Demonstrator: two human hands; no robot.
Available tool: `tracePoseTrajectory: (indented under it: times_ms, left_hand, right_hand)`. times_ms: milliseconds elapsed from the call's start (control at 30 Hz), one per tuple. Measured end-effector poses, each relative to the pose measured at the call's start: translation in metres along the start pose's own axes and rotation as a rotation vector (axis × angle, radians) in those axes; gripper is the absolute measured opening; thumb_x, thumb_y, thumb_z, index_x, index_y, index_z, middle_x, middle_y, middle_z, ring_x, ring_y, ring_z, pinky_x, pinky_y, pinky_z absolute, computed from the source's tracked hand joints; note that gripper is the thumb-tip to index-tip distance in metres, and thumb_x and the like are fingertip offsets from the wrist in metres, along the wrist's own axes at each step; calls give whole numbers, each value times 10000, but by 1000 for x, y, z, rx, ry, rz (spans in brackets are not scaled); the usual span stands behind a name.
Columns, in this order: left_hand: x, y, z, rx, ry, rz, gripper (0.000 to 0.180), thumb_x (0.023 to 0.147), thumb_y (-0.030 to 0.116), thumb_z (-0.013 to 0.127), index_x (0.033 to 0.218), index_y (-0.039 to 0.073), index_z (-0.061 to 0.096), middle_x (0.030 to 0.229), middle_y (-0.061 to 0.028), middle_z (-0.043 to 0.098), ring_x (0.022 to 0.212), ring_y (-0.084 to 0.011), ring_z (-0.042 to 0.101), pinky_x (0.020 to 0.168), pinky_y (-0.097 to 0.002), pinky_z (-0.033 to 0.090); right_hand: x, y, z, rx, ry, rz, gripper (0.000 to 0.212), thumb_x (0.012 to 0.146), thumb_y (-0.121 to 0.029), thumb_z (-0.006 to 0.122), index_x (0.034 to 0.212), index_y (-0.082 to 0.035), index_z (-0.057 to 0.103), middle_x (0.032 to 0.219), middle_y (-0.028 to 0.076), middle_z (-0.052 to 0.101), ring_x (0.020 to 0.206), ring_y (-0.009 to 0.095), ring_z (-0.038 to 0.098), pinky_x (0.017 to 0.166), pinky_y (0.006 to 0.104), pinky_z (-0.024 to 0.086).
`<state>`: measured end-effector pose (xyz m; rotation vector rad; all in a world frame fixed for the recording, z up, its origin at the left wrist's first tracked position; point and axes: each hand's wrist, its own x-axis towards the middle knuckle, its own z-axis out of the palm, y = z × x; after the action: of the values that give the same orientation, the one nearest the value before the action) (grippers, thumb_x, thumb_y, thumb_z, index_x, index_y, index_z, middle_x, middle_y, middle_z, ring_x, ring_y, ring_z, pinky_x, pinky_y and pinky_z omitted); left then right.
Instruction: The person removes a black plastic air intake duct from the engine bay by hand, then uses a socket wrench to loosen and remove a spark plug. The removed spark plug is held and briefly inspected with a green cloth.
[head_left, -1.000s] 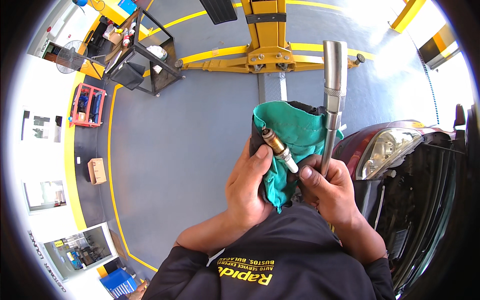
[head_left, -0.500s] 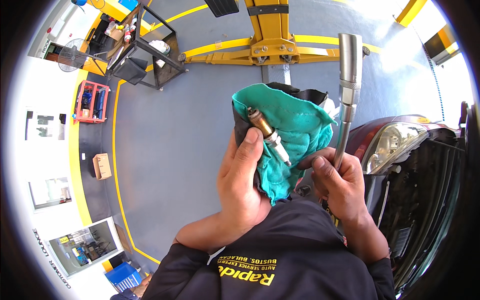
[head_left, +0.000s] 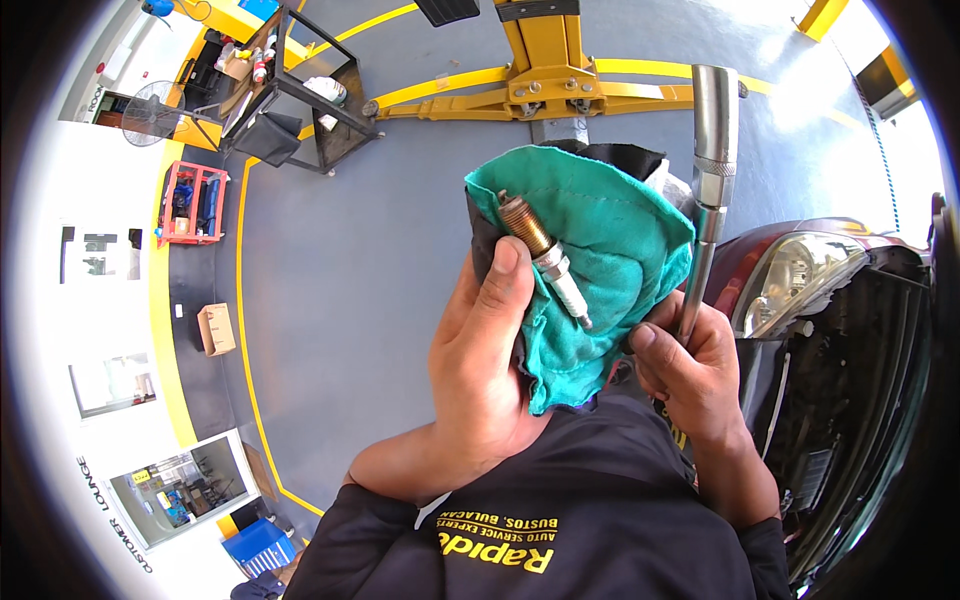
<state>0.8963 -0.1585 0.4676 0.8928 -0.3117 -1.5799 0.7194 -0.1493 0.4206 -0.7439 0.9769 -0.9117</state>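
Observation:
A used spark plug (head_left: 552,264) lies slantwise on a teal cloth (head_left: 625,225) with a black backing, its brown, dirty threaded end up and left and its white insulator down and right. My left hand (head_left: 480,345) is closed round the cloth from the left, the thumb against the plug's side. In my right hand (head_left: 695,365) a long metal socket on an extension bar (head_left: 714,170) stands nearly upright, gripped near its lower end. The right thumb and fingers also touch the cloth's lower right edge. Part of a whitish thing behind the cloth is hidden.
A dark red car with its headlight (head_left: 795,280) and open engine bay stands close on my right. Ahead is a yellow lift post (head_left: 545,60) with low arms. A black cart (head_left: 345,110), a red rack (head_left: 190,238) and a cardboard box (head_left: 215,330) are at left.
The cloth is spread a little wider toward the right. My right hand and the socket tool have shifted slightly right, while the spark plug stays under my left thumb.

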Motion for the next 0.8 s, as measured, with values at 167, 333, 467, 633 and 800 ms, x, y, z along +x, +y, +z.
tracePoseTrajectory:
  times_ms: [167,333,467,633,800]
  left_hand:
    - [0,-2,-3,21,-28,5,486,1094,325,540,1445,-5,473,1268,-146,654,1102,-225,685,939,-372,576]
    - [0,-4,-6,201,-40,55,572,1095,473,471,1452,27,470,1306,-152,649,1149,-274,680,988,-433,563]
    - [0,-4,-4,257,-27,66,566,1089,481,479,1431,30,468,1252,-160,667,1042,-264,718,857,-412,619]
    - [0,-5,-6,194,-35,72,504,1080,410,528,1417,40,475,1221,-135,673,994,-228,715,779,-375,618]
    - [4,-7,-13,40,-104,78,433,1057,265,634,1405,47,496,1213,-65,665,1037,-139,662,880,-306,559]
  right_hand:
    - [-1,4,-2,11,-23,-8,226,985,-136,715,827,-6,619,650,-45,530,570,12,418,517,227,305]
    - [-2,3,0,7,-29,27,234,981,-128,717,810,-12,608,643,-52,519,568,12,418,511,229,300]
    - [-2,3,2,29,-29,45,254,977,-116,717,782,-28,581,634,-62,492,556,13,396,501,233,289]
    - [-1,6,2,29,-43,47,288,979,-110,712,755,-52,541,628,-70,467,549,14,371,494,237,280]
    - [0,4,5,32,-50,67,298,989,-113,702,752,-61,530,627,-69,470,554,13,377,496,232,279]
